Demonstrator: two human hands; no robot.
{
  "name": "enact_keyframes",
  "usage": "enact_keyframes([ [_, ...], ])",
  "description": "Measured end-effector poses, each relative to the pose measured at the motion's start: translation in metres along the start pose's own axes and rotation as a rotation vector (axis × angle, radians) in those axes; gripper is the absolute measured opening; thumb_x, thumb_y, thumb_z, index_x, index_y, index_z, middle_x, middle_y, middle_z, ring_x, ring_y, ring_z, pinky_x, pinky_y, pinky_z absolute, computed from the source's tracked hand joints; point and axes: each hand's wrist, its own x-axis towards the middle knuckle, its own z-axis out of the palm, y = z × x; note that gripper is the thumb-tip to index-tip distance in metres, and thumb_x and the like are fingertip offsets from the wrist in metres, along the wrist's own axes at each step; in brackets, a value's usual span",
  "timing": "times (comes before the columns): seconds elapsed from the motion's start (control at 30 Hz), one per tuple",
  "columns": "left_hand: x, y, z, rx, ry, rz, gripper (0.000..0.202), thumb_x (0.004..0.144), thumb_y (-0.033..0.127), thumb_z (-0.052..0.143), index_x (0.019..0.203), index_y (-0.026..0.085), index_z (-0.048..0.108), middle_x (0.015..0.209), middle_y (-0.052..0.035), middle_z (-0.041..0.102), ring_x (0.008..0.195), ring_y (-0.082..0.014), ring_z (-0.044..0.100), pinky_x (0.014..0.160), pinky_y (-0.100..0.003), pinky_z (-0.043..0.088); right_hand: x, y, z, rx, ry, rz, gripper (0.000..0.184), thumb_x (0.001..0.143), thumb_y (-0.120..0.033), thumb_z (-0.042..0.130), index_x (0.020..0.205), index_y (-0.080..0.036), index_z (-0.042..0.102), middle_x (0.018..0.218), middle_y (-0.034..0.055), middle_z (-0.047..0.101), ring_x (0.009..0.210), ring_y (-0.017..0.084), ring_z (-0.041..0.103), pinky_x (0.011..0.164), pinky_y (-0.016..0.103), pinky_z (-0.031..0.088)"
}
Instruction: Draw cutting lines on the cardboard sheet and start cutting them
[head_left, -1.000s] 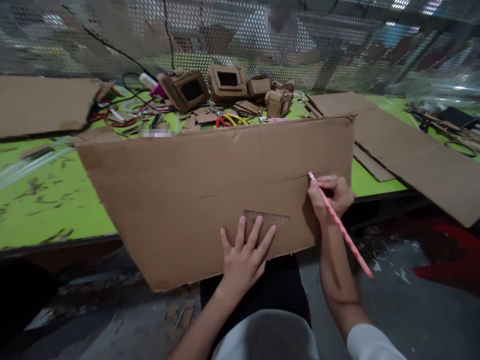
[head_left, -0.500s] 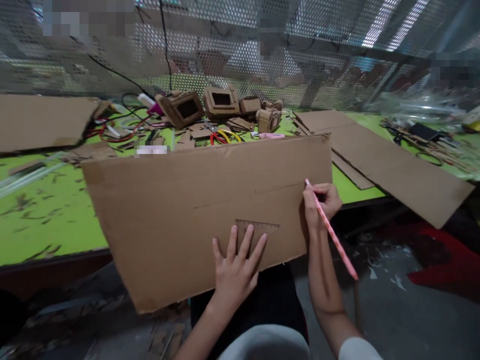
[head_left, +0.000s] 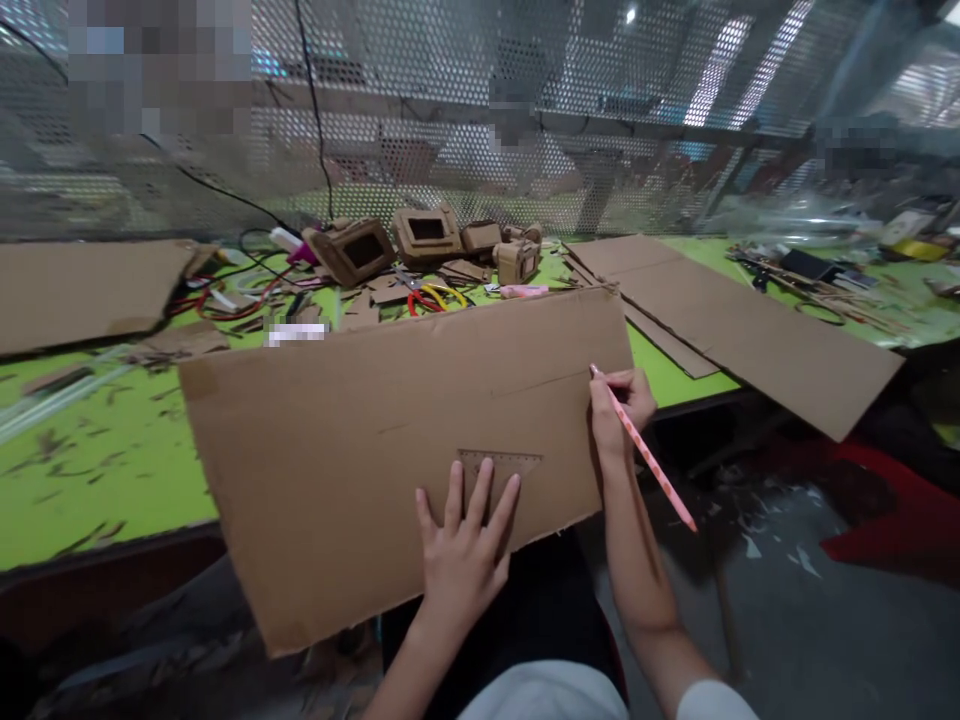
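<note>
A large cardboard sheet (head_left: 322,490) leans between the green table edge and my lap. My left hand (head_left: 465,540) lies on it with fingers spread, the fingertips over a clear triangular ruler (head_left: 517,462). Part of the ruler is hidden under those fingers. Near the sheet's right edge my right hand (head_left: 626,405) grips a pink patterned pencil (head_left: 651,462), its far end slanting down to the right. The pencil's upper end sits by the right end of a thin drawn line. A shorter faint mark shows farther left on the cardboard.
Several small cardboard models (head_left: 427,235) stand at the back of the green table (head_left: 135,450). In front of them lie scissors (head_left: 431,297), wires and scraps. More cardboard (head_left: 750,330) overhangs the edge at right. A perforated metal screen (head_left: 420,100) rises behind.
The view has tilted up slightly, so the table and screen appear lower and shifted left. My hands keep nearly the same places on the cardboard, with the pencil still by the line's right end.
</note>
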Motion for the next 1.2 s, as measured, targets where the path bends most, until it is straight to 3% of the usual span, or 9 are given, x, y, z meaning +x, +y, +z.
enact_keyframes([
  [0.33,0.001,0.002,-0.004,0.000,-0.036,-0.019,0.098,0.067,0.038,0.076,0.147,0.032,0.020,0.154,-0.0068,0.021,0.145,-0.0320,0.002,0.113,-0.062,-0.008,0.004,-0.007,-0.001,0.000,-0.036,0.064,0.021,0.065,-0.030,0.064,0.057,-0.019,0.047,0.054,-0.0064,0.049,0.050,0.008,0.043,0.051,0.022,0.038],
  [0.63,0.001,0.002,-0.003,-0.002,-0.024,-0.010,0.099,0.065,0.035,0.076,0.148,0.031,0.021,0.154,-0.0070,0.021,0.145,-0.0316,0.002,0.113,-0.061,-0.008,0.002,-0.011,-0.003,0.062,-0.069,0.105,0.020,0.063,-0.029,0.067,0.058,-0.018,0.051,0.058,-0.0052,0.053,0.054,0.008,0.048,0.053,0.022,0.040],
  [0.83,0.002,0.002,-0.002,0.004,-0.015,-0.019,0.098,0.065,0.033,0.076,0.147,0.032,0.022,0.154,-0.0062,0.022,0.146,-0.0307,0.001,0.113,-0.060,-0.008,0.006,-0.007,-0.005,0.233,0.015,0.204,0.023,0.073,-0.034,0.059,0.067,-0.020,0.041,0.055,-0.0075,0.053,0.041,0.005,0.043,0.038,0.016,0.030],
  [0.97,0.002,0.004,-0.001,0.001,-0.010,-0.032,0.098,0.066,0.033,0.076,0.147,0.032,0.021,0.154,-0.0058,0.024,0.146,-0.0302,0.000,0.114,-0.060,-0.007,0.009,-0.008,-0.007,0.287,-0.028,0.228,0.025,0.072,-0.036,0.064,0.072,-0.020,0.044,0.052,-0.0078,0.055,0.039,0.006,0.045,0.037,0.016,0.030],
  [1.1,0.002,0.004,-0.001,-0.001,-0.007,-0.034,0.096,0.067,0.034,0.075,0.147,0.031,0.022,0.153,-0.0063,0.026,0.146,-0.0300,0.000,0.113,-0.061,-0.007,0.010,-0.010,-0.007,0.162,-0.148,0.138,0.037,0.077,-0.045,0.062,0.059,-0.020,0.043,0.045,-0.0062,0.052,0.036,0.005,0.043,0.038,0.018,0.033],
  [1.2,0.002,0.004,-0.001,-0.003,-0.005,-0.036,0.094,0.068,0.034,0.075,0.146,0.031,0.023,0.153,-0.0063,0.025,0.146,-0.0301,0.000,0.113,-0.061,-0.007,0.003,-0.016,-0.003,-0.009,-0.144,0.054,0.041,0.082,-0.047,0.057,0.056,-0.020,0.042,0.045,-0.0051,0.051,0.042,0.007,0.049,0.045,0.019,0.038],
])
